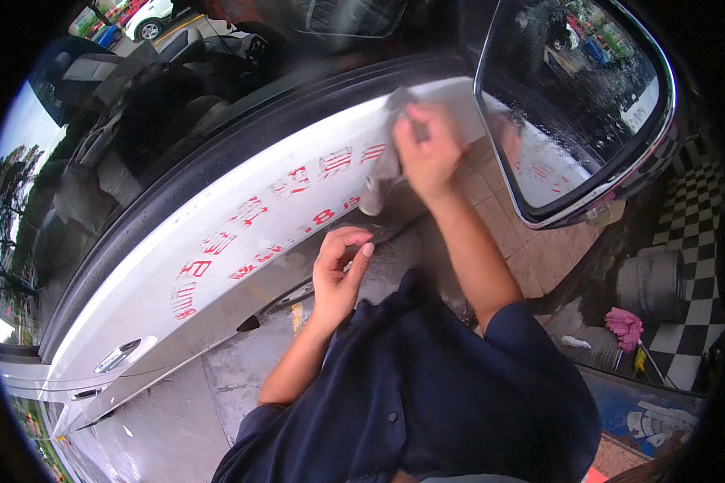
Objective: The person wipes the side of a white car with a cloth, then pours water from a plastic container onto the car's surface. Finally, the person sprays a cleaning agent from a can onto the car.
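Note:
My right hand (430, 148) grips a grey cloth (382, 172), slightly blurred, against the upper front part of a white car door (290, 157), just below the window's black trim. The cloth's lower end hangs down over the door. Red lettering (241, 208), broken and partly worn, runs along the door panel to the left of the cloth. Near the door's lower part, my left hand (341, 268) is raised with curled fingers apart from the thumb and nothing between them. Right of my right hand stands the wing mirror (574, 108), its glass covered in water drops.
A chrome door handle (118, 356) is at the lower left. The side window (175, 108) shows the seats and reflections. On the right are a dark drum-like object (650, 284), a pink cloth (624, 328) and a checkered floor (695, 241).

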Available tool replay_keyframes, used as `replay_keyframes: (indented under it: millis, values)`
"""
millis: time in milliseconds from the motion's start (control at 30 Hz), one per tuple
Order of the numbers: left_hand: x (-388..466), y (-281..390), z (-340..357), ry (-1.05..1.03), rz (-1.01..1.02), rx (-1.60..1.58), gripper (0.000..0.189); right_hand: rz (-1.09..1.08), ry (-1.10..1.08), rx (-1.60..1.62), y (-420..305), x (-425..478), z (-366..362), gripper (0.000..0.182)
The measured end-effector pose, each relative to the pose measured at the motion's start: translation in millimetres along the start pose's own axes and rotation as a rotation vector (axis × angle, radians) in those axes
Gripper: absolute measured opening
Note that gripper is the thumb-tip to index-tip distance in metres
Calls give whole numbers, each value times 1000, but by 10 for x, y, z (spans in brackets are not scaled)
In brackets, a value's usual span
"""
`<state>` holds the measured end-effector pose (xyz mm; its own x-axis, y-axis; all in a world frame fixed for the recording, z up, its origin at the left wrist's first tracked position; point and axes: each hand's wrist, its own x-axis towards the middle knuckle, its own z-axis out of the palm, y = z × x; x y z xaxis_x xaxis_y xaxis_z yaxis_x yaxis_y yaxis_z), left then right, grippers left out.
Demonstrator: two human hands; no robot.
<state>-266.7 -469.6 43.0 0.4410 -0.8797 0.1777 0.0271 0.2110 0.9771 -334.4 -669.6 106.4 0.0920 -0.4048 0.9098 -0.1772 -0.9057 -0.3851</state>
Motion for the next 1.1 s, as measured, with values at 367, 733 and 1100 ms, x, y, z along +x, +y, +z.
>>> replay_keyframes:
  millis: [367,733,1100]
  values:
    - [-51,-130,-50,-28,-71,14,14,2,-20,70,-10,-22,46,13]
    - [-70,-241,-91,-16,-102,28,15,-117,-108,210,-395,-93,199,16]
    - [-181,-134,-84,0,-91,-4,17,59,76,105,-34,-32,131,14]
